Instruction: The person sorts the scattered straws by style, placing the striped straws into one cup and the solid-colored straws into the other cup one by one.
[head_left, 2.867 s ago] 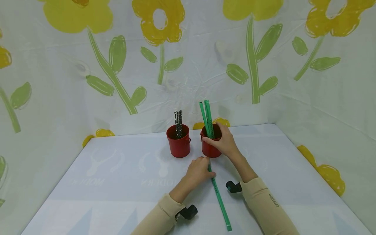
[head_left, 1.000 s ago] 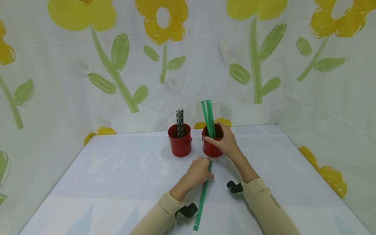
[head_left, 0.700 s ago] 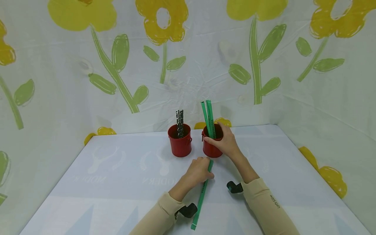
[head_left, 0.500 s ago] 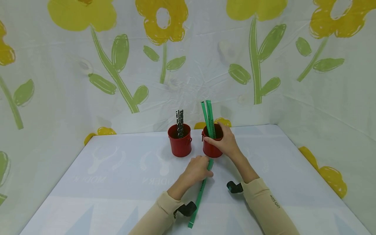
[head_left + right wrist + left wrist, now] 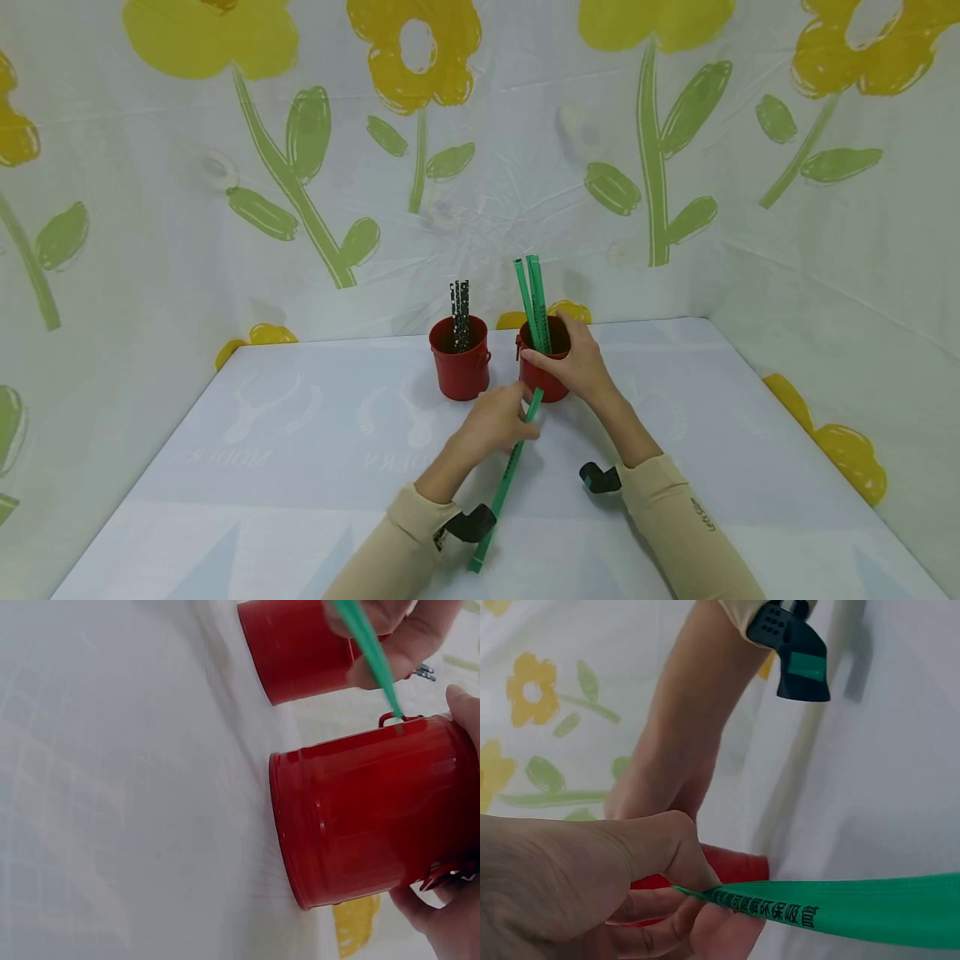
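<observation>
My left hand pinches a green-wrapped straw between thumb and fingers near its upper end. The straw slants toward the lower left, past the left wrist camera. In the left wrist view, dark printed characters run along the straw. My right hand grips the rim of the right red bucket, thumb in front. Several green-wrapped straws stand in that bucket. The right wrist view shows the bucket close up, the held straw's tip appearing near its handle loop.
Left of the gripped bucket stands a second red bucket with several black-and-white patterned straws. Both are near the back edge of the white-covered table. A flower-printed sheet hangs behind and along the sides.
The held straw's lower end has swung from right to left. Over the last half second, my left hand has risen slightly and the straw's upper end now reaches the bucket's front in view. My right hand stays put.
</observation>
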Motion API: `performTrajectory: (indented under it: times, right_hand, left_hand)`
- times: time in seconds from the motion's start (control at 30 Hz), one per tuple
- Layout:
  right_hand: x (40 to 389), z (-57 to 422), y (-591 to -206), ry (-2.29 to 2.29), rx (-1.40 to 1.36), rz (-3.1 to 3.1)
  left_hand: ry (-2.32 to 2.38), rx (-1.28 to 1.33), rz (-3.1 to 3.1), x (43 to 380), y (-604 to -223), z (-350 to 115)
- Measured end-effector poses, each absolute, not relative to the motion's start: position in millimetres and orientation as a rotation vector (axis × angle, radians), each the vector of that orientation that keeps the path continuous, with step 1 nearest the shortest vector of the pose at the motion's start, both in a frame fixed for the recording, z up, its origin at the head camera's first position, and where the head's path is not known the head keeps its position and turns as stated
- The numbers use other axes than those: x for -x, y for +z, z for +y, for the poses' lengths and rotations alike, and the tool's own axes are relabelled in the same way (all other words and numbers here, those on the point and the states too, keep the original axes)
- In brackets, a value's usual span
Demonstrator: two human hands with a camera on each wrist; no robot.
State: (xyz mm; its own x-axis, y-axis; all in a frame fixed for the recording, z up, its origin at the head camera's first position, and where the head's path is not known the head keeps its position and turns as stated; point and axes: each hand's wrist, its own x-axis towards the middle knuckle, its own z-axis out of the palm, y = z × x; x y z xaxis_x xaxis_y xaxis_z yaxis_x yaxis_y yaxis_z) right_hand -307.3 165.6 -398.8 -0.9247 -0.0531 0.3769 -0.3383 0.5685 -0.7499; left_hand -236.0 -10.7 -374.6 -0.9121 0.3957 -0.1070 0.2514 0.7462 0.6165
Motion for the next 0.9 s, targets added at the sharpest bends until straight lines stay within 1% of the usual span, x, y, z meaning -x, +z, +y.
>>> performTrajectory:
  times: [0.4, 0.67, 0.9]
  right_hand:
    - [309, 165, -401, 1.278, -0.334, -2.474]
    - [311, 168, -403, 1.234, -0.371, -2.468]
    - [313, 170, -403, 1.216, -0.391, -2.475]
  left_hand:
    - [1.096, -0.521, 2.68, 232, -354, -14]
    - [1.245, -0.619, 2.717, 231, -350, -16]
    - [1.407, -0.759, 2.706, 237, -349, -15]
